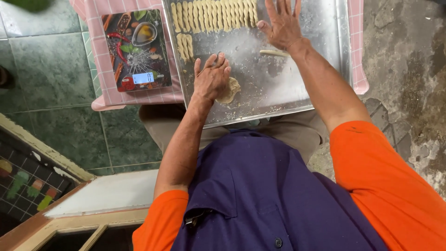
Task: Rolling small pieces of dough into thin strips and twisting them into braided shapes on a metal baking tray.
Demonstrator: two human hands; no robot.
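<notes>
L. hand [212,78] flat, fingers together, on dough lump [231,89]; r. hand [282,25] spread wide, holding nothing, beside dough strip [274,53] on floured metal tray [297,88].

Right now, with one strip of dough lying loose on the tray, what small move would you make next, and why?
Probably slide the right hand down onto the loose strip beside its wrist, since it lies apart from the twisted pieces rowed along the tray, while the left hand rests on the dough lump.
</notes>
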